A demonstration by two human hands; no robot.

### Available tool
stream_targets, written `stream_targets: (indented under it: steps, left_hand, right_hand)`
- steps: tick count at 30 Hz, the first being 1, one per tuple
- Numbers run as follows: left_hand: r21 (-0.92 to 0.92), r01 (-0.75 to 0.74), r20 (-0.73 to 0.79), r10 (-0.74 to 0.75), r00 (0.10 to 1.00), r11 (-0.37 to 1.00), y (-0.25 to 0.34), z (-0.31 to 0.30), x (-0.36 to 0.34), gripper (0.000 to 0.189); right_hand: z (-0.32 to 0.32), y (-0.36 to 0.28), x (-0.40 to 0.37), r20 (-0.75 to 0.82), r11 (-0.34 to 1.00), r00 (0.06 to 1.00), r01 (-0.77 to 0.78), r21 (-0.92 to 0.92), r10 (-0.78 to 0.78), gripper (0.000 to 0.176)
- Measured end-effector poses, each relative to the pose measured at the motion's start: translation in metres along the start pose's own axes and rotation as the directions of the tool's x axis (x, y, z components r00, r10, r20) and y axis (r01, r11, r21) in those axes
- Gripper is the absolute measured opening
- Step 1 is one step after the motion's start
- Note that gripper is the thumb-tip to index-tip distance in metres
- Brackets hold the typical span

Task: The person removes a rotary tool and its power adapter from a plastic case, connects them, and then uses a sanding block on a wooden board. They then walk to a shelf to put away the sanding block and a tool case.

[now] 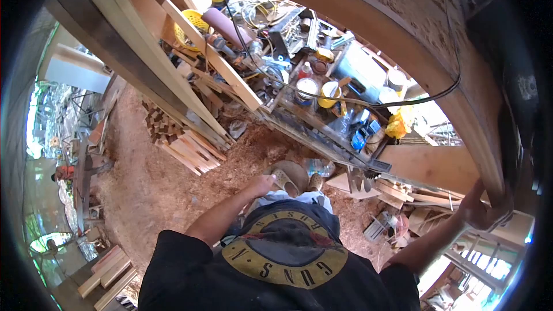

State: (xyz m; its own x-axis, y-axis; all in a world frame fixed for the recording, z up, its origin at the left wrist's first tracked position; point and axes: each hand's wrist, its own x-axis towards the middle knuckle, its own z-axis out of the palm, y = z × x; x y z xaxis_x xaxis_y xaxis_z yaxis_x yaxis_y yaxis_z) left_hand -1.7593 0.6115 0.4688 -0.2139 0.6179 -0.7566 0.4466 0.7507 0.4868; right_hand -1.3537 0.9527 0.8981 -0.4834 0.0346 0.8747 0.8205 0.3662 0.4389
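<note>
My left hand is closed in front of my waist, beside a tan, tube-like thing and a round brownish thing; what its fingers hold is too small to make out. At the right, my right hand wraps round the lower end of a large curved wooden piece. This piece arches across the top of the view, and a dark cable hangs from it.
A cluttered bench holds tubs, tools, bottles and a yellow basket. Long boards slant down from the upper left. Cut wood strips lie on the sawdust-covered floor. A circular blade shows below the bench.
</note>
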Motion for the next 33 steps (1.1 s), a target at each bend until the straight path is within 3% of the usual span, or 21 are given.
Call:
stream_targets:
  steps: [5,9,11,14,16,18,20,21,22,24,28,33]
  left_hand:
    - [-0.018,-0.02,-0.058,0.018,0.998,1.0,0.019,-0.013,-0.009,0.059]
    - [-0.141,-0.208,-0.135,0.19,0.973,0.968,0.02,-0.026,-0.004,0.043]
    - [-0.272,-0.253,-0.139,0.223,0.965,0.928,0.057,-0.068,-0.035,0.03]
    - [-0.295,-0.481,-0.295,0.4,0.868,0.826,0.095,-0.117,-0.071,0.022]
    - [-0.153,-0.579,-0.357,0.501,0.788,0.801,0.128,-0.158,-0.107,0.024]
    - [-0.188,-0.547,-0.359,0.461,0.811,0.816,0.163,-0.2,-0.15,0.035]
    - [-0.027,-0.785,-0.528,0.658,0.536,0.618,0.19,-0.235,-0.181,0.051]
    - [0.02,-0.851,-0.665,0.642,0.382,0.526,0.208,-0.243,-0.195,0.057]
    - [0.258,-0.863,-0.636,0.749,0.186,0.434,0.215,-0.265,-0.205,0.06]
    - [0.384,-0.829,-0.678,0.734,0.045,0.406,0.238,-0.29,-0.232,0.059]
    - [0.523,-0.791,-0.648,0.751,-0.127,0.317,0.282,-0.326,-0.248,0.053]
    - [0.614,-0.74,-0.583,0.79,-0.19,0.275,0.336,-0.321,-0.255,0.052]
  right_hand:
    - [0.001,-0.001,0.002,-0.002,1.0,1.0,-0.006,0.006,0.006,0.059]
    - [0.0,-0.003,0.003,0.001,1.0,1.0,-0.004,-0.007,0.004,0.06]
    - [-0.001,-0.005,0.003,0.014,1.0,1.0,-0.012,-0.008,0.012,0.061]
    - [-0.002,-0.002,0.004,-0.012,1.0,1.0,0.006,0.001,-0.006,0.059]
    - [0.0,0.001,0.001,-0.028,1.0,0.999,0.026,0.004,-0.026,0.057]
    - [0.0,0.004,-0.002,-0.026,0.999,0.999,0.032,-0.005,-0.033,0.056]
    - [0.001,0.004,-0.005,-0.03,1.0,0.999,0.019,-0.023,-0.019,0.055]
    - [0.001,0.002,-0.005,-0.029,1.0,1.0,0.01,-0.025,-0.011,0.055]
    - [0.001,0.0,-0.004,-0.029,1.0,1.0,0.001,-0.026,-0.002,0.054]
    - [0.0,-0.007,0.002,-0.017,1.0,1.0,-0.004,-0.016,0.004,0.054]
    - [-0.002,-0.013,0.008,-0.004,1.0,1.0,-0.019,-0.013,0.019,0.053]
    - [-0.002,-0.025,0.015,-0.024,0.998,0.998,-0.057,0.021,0.057,0.052]
